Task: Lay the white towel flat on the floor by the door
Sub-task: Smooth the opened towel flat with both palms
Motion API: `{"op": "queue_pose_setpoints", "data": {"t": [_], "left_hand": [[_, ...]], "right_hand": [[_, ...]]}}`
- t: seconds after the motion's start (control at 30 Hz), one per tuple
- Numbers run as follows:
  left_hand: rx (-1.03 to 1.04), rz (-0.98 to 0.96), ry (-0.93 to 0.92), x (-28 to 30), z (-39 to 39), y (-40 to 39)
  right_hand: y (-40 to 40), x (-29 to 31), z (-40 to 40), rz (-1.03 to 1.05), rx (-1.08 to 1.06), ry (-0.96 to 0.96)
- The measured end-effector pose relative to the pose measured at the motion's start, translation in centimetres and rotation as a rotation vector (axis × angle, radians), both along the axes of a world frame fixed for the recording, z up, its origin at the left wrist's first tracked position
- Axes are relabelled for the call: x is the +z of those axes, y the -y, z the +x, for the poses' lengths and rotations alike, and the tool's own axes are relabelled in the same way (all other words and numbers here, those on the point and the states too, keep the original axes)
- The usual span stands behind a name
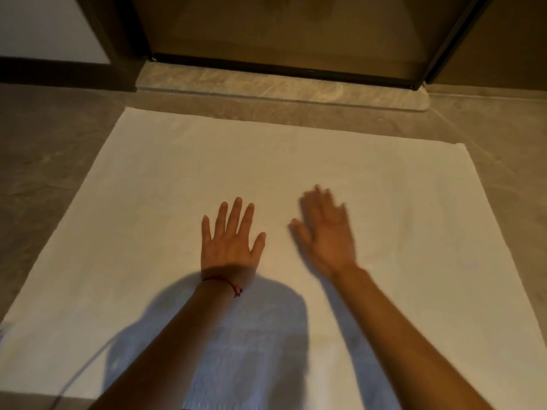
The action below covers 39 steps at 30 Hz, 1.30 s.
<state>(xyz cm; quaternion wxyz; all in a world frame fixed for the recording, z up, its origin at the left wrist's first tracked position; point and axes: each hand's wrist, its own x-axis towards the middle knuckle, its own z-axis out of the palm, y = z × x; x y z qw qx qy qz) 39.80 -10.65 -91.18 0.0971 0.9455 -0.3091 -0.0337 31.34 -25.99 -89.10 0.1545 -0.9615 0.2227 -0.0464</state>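
The white towel (177,179) lies spread out flat on the grey floor, its far edge a little short of the door sill. My left hand (229,238) rests palm down on the towel's middle with fingers apart and a red string on the wrist. Just to its right, my right hand (325,232) is also palm down with fingers spread over the towel; it is blurred. Neither hand holds anything. My own shadow covers the towel's near middle.
A brown door (290,28) in a dark frame stands straight ahead behind a marbled stone sill (266,84). Grey floor (50,149) surrounds the towel on the left and right. A white wall with dark skirting (44,69) is at far left.
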Motion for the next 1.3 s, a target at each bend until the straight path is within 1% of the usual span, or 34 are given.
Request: {"op": "queue_pose_setpoints", "data": {"t": [0.03,0.07,0.1,0.2,0.33,0.4,0.47,0.53,0.6,0.67,0.7,0.73,0.8,0.83,0.9,1.0,1.03,1.1,1.17,1.2,1.3], "left_hand": [[0.005,-0.008,0.012,0.0,0.0,0.0],[0.008,-0.009,0.014,0.2,-0.1,0.0],[0.008,-0.008,0.012,0.2,0.0,0.0],[0.007,0.041,-0.049,0.2,0.0,-0.1],[0.007,0.055,-0.066,0.4,-0.1,0.0],[0.003,0.049,-0.060,0.5,-0.1,0.1],[-0.001,0.044,-0.063,0.6,-0.2,0.1],[-0.005,0.053,-0.062,0.6,-0.3,0.0],[-0.002,0.052,-0.053,1.0,-0.5,0.0],[-0.017,0.059,-0.008,1.7,-1.2,0.3],[-0.037,0.051,0.012,2.0,-2.0,0.7],[-0.064,0.030,0.013,2.2,-3.1,1.0],[-0.133,-0.015,-0.030,2.2,-6.3,1.5],[-0.174,-0.018,-0.057,2.0,-7.8,1.5],[-0.219,0.014,-0.091,1.1,-9.5,1.2],[-0.186,-0.011,-0.071,0.7,-9.5,0.9],[-0.185,-0.011,-0.066,0.8,-9.4,0.9],[-0.193,0.006,-0.064,0.9,-9.4,0.9],[-0.202,0.027,-0.070,0.9,-9.5,0.9],[-0.203,0.037,-0.079,0.9,-9.6,0.9],[-0.198,0.024,-0.091,0.9,-9.5,0.8]], "right_hand": [[-1.9,-0.5,-0.3,0.007,0.085,-0.036],[-3.1,-0.9,-1.0,0.000,0.127,-0.068],[-3.3,-1.1,-1.9,-0.009,0.118,-0.073],[-0.4,-1.5,-5.7,-0.008,-0.088,-0.071],[4.4,-0.8,-11.7,0.000,-0.364,-0.152],[5.3,-0.2,-13.3,0.032,-0.454,-0.208],[4.6,0.6,-13.3,0.053,-0.499,-0.196],[1.9,1.5,-11.9,0.018,-0.409,-0.075],[-2.2,1.9,-10.2,0.006,-0.199,0.034],[-5.7,1.2,-9.5,0.048,-0.008,-0.004],[-6.6,0.6,-9.6,0.073,0.027,-0.053],[-7.0,-0.1,-9.9,0.062,0.034,-0.082],[-6.7,-1.1,-10.8,-0.054,0.009,-0.110],[-6.4,-1.2,-10.9,-0.079,-0.007,-0.136],[-6.2,-1.4,-11.1,-0.078,-0.005,-0.159],[-4.8,-1.3,-12.3,-0.047,0.031,-0.134],[-3.7,-1.2,-13.4,-0.013,-0.008,-0.118],[-0.9,-1.0,-16.3,-0.015,-0.186,-0.086],[1.8,-0.6,-19.6,-0.006,-0.405,-0.127],[2.7,-0.4,-21.1,0.011,-0.482,-0.170],[3.4,0.6,-22.0,0.049,-0.591,-0.233]]}}
